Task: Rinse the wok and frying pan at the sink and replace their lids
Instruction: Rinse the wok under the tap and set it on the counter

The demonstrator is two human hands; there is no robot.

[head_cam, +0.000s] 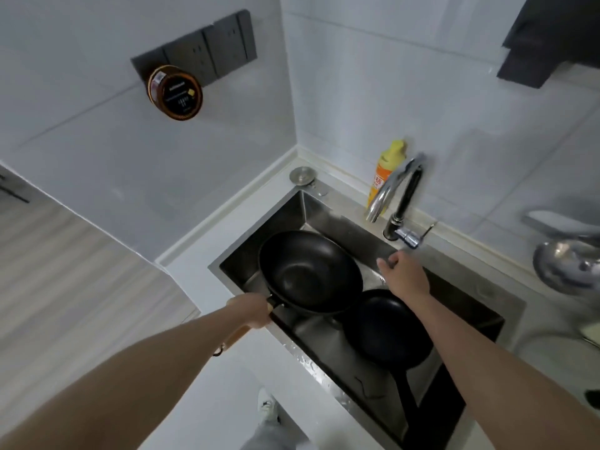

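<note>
The black wok (308,271) sits over the left part of the steel sink (328,219). My left hand (255,310) grips its wooden handle at the sink's front rim. A black frying pan (389,332) lies in the basin to the right, its handle pointing toward me. My right hand (404,272) hovers over the basin just below the chrome tap lever (409,237), fingers loosely curled and holding nothing. The tap spout (386,190) arches over the basin; no water stream shows. No lids are visible.
A yellow and orange detergent bottle (384,173) stands behind the tap. A metal drain cover (302,174) lies at the sink's back corner. Steel utensils (568,264) sit on the counter at right. A dark jar (175,92) and grey sockets (207,50) are on the left wall.
</note>
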